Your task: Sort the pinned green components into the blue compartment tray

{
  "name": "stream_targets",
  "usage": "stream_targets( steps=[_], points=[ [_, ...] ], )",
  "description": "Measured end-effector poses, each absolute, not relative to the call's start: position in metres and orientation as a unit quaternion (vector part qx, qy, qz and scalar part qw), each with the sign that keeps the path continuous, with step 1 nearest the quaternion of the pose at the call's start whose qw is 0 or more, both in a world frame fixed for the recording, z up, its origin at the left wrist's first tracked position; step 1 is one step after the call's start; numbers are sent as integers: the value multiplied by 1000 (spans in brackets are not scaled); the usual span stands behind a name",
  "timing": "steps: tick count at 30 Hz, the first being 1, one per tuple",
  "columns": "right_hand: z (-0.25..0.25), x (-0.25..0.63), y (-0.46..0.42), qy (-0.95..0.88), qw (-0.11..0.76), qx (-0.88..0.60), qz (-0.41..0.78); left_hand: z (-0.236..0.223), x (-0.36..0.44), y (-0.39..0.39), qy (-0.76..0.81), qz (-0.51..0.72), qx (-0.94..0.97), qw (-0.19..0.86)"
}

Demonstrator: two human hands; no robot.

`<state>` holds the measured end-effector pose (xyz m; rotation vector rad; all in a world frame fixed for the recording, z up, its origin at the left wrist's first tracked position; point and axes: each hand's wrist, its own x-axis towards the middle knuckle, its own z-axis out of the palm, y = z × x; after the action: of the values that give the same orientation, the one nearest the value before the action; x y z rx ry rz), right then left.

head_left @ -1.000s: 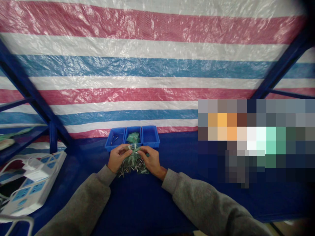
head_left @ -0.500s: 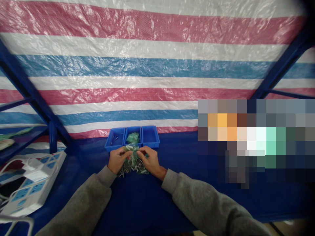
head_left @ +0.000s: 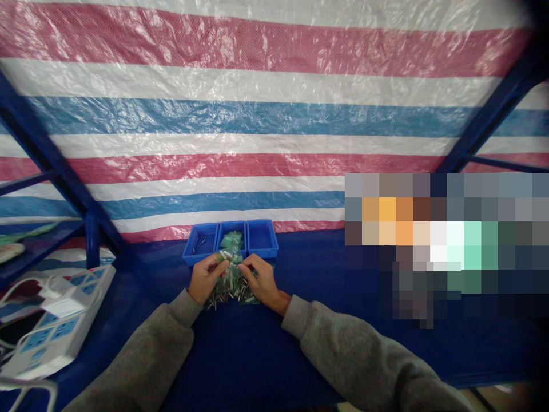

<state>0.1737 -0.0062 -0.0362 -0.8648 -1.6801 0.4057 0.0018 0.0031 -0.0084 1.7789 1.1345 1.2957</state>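
My left hand and my right hand rest on a pile of small green and metal parts on the blue table. The fingertips of both hands pinch a small pale green piece between them, just above the pile. Behind the hands stand three small blue bins: the left bin holds a few dark pieces, the middle bin holds green parts, and the right bin looks bare inside. Both arms wear grey sleeves.
A white power strip with cables lies at the left edge. A red, white and blue striped tarp hangs behind the table inside a blue metal frame. A blurred-out area covers the right side.
The hands have drawn slightly closer together over the pile and the pinched piece has shifted a little between the fingertips. The rest is unchanged.
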Motion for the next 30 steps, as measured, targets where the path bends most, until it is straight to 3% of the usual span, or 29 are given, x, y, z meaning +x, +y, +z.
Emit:
stream_targets(
  steps=[8,30],
  points=[
    [-35,174,-5,-692,590,-372,185,-3,3,2,407,498,641,420],
    [-34,174,-7,-705,595,-327,204,-4,1,4,401,491,635,441]
  ],
)
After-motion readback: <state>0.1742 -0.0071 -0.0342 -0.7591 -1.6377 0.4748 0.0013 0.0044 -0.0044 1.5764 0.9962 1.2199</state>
